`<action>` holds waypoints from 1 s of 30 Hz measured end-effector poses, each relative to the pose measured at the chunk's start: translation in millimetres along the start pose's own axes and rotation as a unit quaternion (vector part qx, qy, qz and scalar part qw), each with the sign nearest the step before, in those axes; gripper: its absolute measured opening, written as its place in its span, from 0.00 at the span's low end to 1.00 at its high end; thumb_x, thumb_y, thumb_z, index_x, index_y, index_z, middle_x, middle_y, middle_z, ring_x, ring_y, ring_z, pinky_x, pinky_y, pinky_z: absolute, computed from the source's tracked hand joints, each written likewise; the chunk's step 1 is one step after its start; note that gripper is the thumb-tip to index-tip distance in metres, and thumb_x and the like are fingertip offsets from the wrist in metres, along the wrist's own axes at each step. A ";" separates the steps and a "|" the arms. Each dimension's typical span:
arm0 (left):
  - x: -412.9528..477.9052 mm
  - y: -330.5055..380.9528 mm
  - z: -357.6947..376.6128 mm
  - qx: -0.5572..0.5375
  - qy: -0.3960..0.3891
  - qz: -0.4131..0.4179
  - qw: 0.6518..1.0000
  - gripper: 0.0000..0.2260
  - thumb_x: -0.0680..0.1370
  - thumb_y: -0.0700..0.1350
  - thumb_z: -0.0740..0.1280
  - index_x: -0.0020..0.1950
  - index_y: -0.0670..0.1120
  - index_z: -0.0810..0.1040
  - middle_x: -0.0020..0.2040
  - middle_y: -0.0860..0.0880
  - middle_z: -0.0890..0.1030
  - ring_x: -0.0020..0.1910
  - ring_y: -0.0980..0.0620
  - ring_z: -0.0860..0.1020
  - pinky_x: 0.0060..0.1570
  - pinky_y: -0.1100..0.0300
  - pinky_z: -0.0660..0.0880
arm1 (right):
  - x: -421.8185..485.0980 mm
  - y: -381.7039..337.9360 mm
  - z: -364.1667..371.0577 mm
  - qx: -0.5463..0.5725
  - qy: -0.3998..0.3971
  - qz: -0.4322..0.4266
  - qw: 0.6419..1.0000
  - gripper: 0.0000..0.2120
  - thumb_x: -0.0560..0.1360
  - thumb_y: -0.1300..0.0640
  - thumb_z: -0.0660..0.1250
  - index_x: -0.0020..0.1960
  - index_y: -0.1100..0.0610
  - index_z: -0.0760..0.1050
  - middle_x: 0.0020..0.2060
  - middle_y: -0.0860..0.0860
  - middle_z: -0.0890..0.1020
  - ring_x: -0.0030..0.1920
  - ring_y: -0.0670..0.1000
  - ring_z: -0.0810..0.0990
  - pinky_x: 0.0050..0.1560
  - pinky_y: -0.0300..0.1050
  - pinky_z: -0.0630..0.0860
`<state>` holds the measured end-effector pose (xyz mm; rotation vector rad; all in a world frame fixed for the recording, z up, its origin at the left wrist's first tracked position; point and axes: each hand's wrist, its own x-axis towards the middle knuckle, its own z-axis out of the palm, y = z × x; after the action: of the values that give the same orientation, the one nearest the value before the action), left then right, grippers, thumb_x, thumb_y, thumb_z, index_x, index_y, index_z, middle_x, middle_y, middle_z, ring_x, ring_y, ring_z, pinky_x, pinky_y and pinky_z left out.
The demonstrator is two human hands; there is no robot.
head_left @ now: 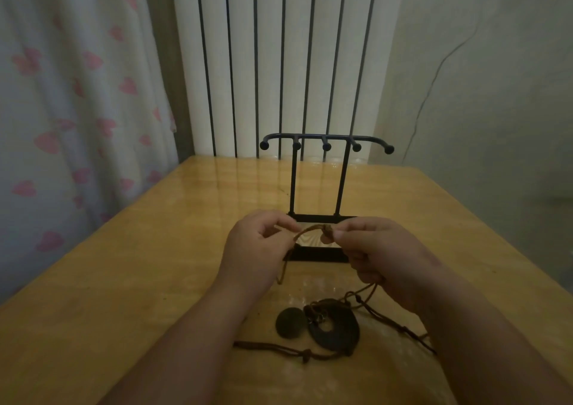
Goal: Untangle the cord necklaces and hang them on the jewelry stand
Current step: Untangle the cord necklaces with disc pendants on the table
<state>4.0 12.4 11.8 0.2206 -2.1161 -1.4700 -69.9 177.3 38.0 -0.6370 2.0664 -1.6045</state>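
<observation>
Nearest, two pendants, a small round pendant (290, 322) and a larger pendant (336, 331), lie on the desk (124, 280) among the tangled cord necklaces (279, 349). Above, left hand (257, 245) and right hand (376, 249) each pinch one raised cord (310, 228). Beyond, the one jewelry stand (326, 145), five pegs, carries nothing; untangling seems unfinished, hanging unstarted

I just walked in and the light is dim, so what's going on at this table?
A person is sorting out cord necklaces at a wooden table. The left hand and right hand each pinch a brown cord, holding it up between them just in front of the black jewelry stand. The loose cords lie on the table nearer the person, with a small oval pendant and a larger dark pendant. Nothing hangs on the stand yet.
</observation>
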 end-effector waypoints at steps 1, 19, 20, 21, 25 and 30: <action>-1.1 1.0 0.8 0.011 0.006 0.013 1.000 0.10 0.77 0.37 0.64 0.49 0.50 0.83 0.47 0.52 0.80 0.48 0.55 0.78 0.44 0.61 0.76 | 0.0 0.0 1.1 -0.007 0.002 -0.004 1.000 0.10 0.79 0.57 0.63 0.47 0.54 0.84 0.28 0.47 0.73 0.28 0.45 0.68 0.28 0.38 0.65; -1.7 1.8 1.3 0.027 -0.022 0.060 0.998 0.07 0.78 0.43 0.68 0.45 0.54 0.83 0.37 0.56 0.80 0.39 0.58 0.77 0.42 0.60 0.74 | -0.6 -3.1 7.1 -0.002 0.004 -0.046 0.999 0.12 0.80 0.56 0.61 0.46 0.58 0.82 0.28 0.48 0.69 0.28 0.46 0.65 0.29 0.40 0.62; -1.4 1.4 1.3 0.027 -0.023 0.059 0.998 0.07 0.77 0.43 0.68 0.44 0.54 0.83 0.36 0.56 0.80 0.39 0.58 0.77 0.42 0.60 0.74 | -0.1 -2.7 6.6 0.004 0.004 -0.049 0.999 0.12 0.79 0.56 0.61 0.46 0.58 0.82 0.29 0.49 0.69 0.28 0.47 0.64 0.29 0.40 0.62; -1.4 1.0 1.3 0.025 -0.024 0.058 0.998 0.07 0.77 0.43 0.68 0.44 0.55 0.83 0.36 0.56 0.80 0.39 0.58 0.77 0.42 0.60 0.74 | 0.3 -2.3 6.0 0.008 0.003 -0.051 0.999 0.11 0.79 0.57 0.62 0.46 0.57 0.83 0.29 0.49 0.69 0.29 0.47 0.64 0.28 0.41 0.62; -1.8 1.3 1.5 0.028 -0.027 0.060 0.997 0.08 0.77 0.43 0.68 0.44 0.56 0.83 0.36 0.59 0.80 0.39 0.61 0.77 0.41 0.63 0.72 | 0.2 -1.2 4.9 -0.001 0.003 -0.064 0.998 0.10 0.78 0.58 0.63 0.45 0.57 0.83 0.29 0.49 0.69 0.28 0.47 0.65 0.28 0.40 0.63; -0.5 1.4 0.8 0.026 -0.020 0.064 0.997 0.10 0.77 0.42 0.69 0.44 0.58 0.82 0.38 0.59 0.81 0.40 0.61 0.78 0.42 0.62 0.74 | -0.7 -2.2 5.7 -0.004 0.017 -0.076 0.997 0.05 0.76 0.61 0.67 0.48 0.57 0.82 0.28 0.48 0.73 0.27 0.45 0.67 0.27 0.38 0.65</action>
<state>4.3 13.8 12.7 0.0735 -2.1596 -1.3579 -65.7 172.9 38.9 -0.7908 2.0945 -1.7020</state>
